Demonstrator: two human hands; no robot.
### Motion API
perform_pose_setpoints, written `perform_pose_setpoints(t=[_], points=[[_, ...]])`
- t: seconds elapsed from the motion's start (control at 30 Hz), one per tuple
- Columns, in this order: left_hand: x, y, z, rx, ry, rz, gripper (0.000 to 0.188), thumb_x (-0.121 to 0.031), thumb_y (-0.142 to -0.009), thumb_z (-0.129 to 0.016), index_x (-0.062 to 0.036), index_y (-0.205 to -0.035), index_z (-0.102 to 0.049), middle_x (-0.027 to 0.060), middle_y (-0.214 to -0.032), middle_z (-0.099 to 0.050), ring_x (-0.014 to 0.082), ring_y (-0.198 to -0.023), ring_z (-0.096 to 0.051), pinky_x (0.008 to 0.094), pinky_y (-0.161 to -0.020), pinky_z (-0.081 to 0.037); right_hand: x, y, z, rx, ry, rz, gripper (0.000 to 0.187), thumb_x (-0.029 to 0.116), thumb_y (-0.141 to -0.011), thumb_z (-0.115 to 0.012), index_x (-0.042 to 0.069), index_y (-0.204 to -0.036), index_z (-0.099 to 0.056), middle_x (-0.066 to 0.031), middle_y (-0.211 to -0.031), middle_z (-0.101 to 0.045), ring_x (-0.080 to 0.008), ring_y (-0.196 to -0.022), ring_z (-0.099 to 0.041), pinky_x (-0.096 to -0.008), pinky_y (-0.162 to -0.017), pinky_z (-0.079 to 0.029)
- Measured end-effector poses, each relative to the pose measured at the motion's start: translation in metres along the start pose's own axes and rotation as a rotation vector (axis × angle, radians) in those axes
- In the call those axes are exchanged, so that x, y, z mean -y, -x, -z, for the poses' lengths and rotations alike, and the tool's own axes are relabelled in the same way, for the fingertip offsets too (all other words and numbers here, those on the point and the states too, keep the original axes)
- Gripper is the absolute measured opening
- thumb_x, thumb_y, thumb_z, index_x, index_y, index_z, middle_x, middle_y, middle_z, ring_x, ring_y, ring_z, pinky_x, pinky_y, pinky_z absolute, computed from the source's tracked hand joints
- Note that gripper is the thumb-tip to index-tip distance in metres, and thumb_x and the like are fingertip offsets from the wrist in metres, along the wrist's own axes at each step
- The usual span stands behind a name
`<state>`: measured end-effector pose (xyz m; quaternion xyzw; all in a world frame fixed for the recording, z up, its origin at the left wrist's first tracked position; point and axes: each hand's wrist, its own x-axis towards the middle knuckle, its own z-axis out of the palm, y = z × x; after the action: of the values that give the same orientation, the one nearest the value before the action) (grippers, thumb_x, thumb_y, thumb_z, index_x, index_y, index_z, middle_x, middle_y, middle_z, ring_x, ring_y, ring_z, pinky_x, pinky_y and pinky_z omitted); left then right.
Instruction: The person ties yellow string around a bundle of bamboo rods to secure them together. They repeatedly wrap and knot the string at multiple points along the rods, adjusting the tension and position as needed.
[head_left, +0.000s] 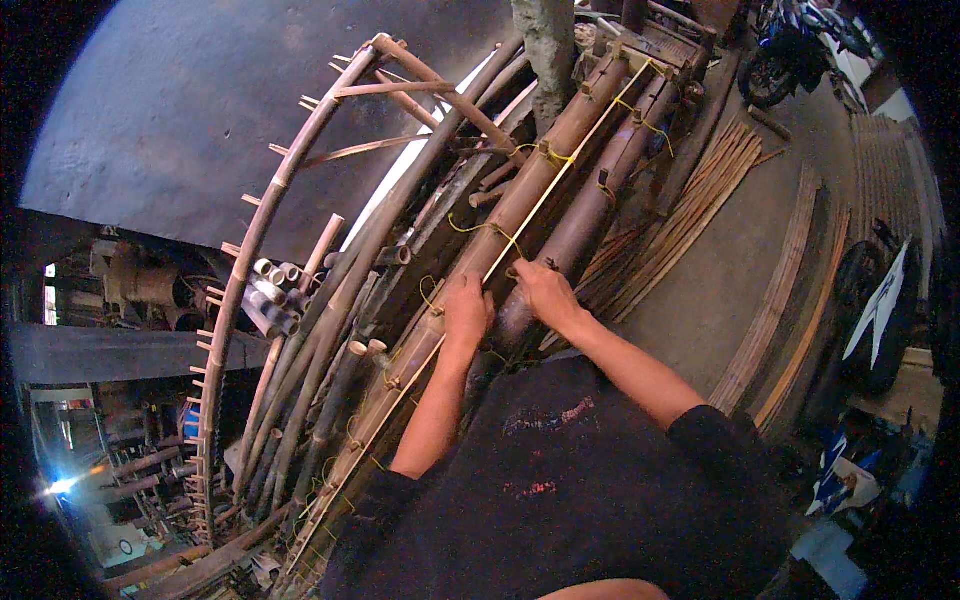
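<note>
My left hand rests on a long brown bamboo pole, its fingers bent over a thin pale strip that runs lengthwise along it. Just to the right, my right hand is closed, with thumb and fingertips pinched at a yellow cord that crosses the strip. Several such cords are tied at intervals along the pole, some with loose curling ends. A second, darker pole with small pegs lies alongside, under my right hand. The cord's end between my right fingertips is barely visible.
A curved bamboo frame with short pegs arches at the left, beside more poles and cut tubes. A post stands at the far end. Split bamboo strips lie on the floor at right; motorcycles stand beyond.
</note>
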<state>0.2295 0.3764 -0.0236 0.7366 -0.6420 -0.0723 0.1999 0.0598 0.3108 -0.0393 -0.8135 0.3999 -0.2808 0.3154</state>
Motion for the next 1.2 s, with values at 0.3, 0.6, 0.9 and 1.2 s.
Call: perform_pose_setpoints(t=[0.3,0.6,0.9,1.2], points=[[0.006,-0.001,-0.008,0.023,0.075,0.004,0.027,-0.011,-0.081,-0.065,0.0023,-0.103,-0.056,0.0266,-0.098,-0.058,0.0449,-0.094,-0.058,0.0512,-0.081,-0.047,-0.005,-0.007,-0.034,-0.145,-0.162,-0.195,0.013,0.005,-0.087,-0.062,-0.002,-0.095,-0.055,-0.0237,-0.084,-0.062,-0.0448,-0.079,-0.063,-0.0475,-0.067,-0.049],[0.031,-0.063,0.008,0.474,0.444,0.249,0.043,-0.037,-0.092,-0.058,0.0027,-0.102,-0.069,0.0208,-0.081,-0.067,0.0260,-0.074,-0.065,0.0403,-0.073,-0.050,-0.005,-0.016,-0.053,-0.238,-0.236,-0.287,0.027,0.007,-0.082,-0.067,0.002,-0.100,-0.047,-0.0227,-0.082,-0.063,-0.0450,-0.081,-0.061,-0.0526,-0.068,-0.046],[0.050,-0.071,-0.015,0.409,1.305,0.561,0.023,-0.024,-0.092,-0.058,-0.0019,-0.091,-0.065,0.0084,-0.083,-0.065,0.0195,-0.076,-0.060,0.0347,-0.070,-0.048,0.041,-0.018,-0.007,0.174,0.301,-0.083,0.025,0.011,-0.080,-0.068,0.004,-0.097,-0.051,-0.0166,-0.095,-0.065,-0.0358,-0.098,-0.060,-0.0486,-0.081,-0.046],[0.041,-0.063,-0.002,0.272,0.615,0.038,0.029,-0.025,-0.094,-0.057,0.0032,-0.091,-0.060,0.0124,-0.077,-0.062,0.0189,-0.073,-0.058,0.0343,-0.070,-0.047,0.015,-0.075,0.036,-0.001,0.465,0.516,0.010,0.024,-0.079,-0.067,0.015,-0.085,-0.067,-0.0017,-0.087,-0.063,-0.0233,-0.088,-0.058,-0.0403,-0.076,-0.042]])
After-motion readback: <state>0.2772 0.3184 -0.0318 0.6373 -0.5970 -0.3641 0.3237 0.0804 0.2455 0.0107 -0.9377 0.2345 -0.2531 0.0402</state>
